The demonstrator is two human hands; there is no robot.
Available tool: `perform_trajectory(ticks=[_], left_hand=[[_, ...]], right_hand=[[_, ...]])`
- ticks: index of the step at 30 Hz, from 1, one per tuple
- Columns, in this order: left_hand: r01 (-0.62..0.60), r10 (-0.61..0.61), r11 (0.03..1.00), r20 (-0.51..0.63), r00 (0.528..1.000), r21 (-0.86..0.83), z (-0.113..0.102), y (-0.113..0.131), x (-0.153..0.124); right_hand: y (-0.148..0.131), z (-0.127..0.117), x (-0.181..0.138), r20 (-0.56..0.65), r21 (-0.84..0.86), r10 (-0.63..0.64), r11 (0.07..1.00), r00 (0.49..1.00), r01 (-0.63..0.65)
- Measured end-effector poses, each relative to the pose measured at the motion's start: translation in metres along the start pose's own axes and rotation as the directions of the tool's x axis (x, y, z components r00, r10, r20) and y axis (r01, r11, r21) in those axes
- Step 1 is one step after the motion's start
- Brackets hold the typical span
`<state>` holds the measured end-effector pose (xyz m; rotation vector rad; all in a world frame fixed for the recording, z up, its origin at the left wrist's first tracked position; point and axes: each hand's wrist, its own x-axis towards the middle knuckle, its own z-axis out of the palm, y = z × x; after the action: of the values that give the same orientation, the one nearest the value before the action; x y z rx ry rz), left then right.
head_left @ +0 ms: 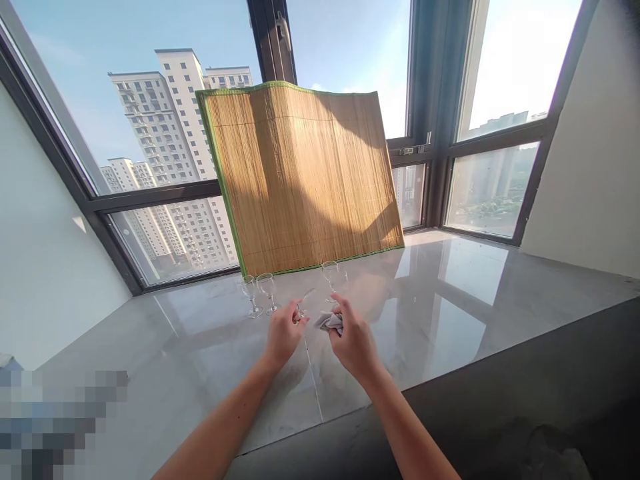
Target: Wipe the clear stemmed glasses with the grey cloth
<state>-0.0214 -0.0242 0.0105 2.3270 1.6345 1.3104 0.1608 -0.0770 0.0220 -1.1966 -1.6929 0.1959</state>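
My left hand is closed around a small clear wine glass, tilted and mostly covered by the fingers. Bunched in my right hand is a grey cloth, a short gap to the right of the held glass. Two stemmed glasses stand upright side by side, just beyond my left hand. Past the right fingers more clear glass stands, its lower part partly hidden by the hand; I cannot tell whether it is one glass or two.
The glossy grey tiled ledge lies under both hands and ends at a front edge near my forearms. A bamboo mat with green edging leans upright against the dark window frames behind the glasses. White walls close both sides.
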Motion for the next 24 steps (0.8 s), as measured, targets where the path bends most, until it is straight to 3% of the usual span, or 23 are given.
perform_trajectory(ticks=[3,6,9,14,18,24], left_hand=[[-0.131,0.123,0.975,0.055,0.991,0.181,-0.004,0.002,0.000],[-0.231,0.201,0.945,0.148,0.968,0.233,-0.005,0.004,0.002],[-0.251,0.215,0.946,0.179,0.960,0.206,-0.005,0.005,0.002],[-0.205,0.195,0.976,0.130,0.972,0.068,-0.002,0.004,-0.002],[-0.148,0.148,0.989,0.106,0.983,-0.008,0.001,0.003,-0.003],[-0.135,0.128,0.990,0.150,0.980,0.041,0.001,0.001,-0.001]], right_hand=[[-0.012,0.009,0.002,0.021,-0.071,-0.134,0.988,0.991,0.135],[-0.013,0.012,0.010,0.027,-0.135,-0.167,0.976,0.986,0.169],[-0.005,0.007,0.020,-0.039,-0.162,-0.093,0.983,0.995,0.085],[0.012,-0.008,0.032,-0.176,-0.204,0.067,0.974,0.982,-0.103],[0.020,-0.013,0.031,-0.078,-0.215,0.116,0.968,0.990,-0.131],[0.018,-0.017,0.028,0.109,-0.083,0.048,0.996,0.993,-0.039]])
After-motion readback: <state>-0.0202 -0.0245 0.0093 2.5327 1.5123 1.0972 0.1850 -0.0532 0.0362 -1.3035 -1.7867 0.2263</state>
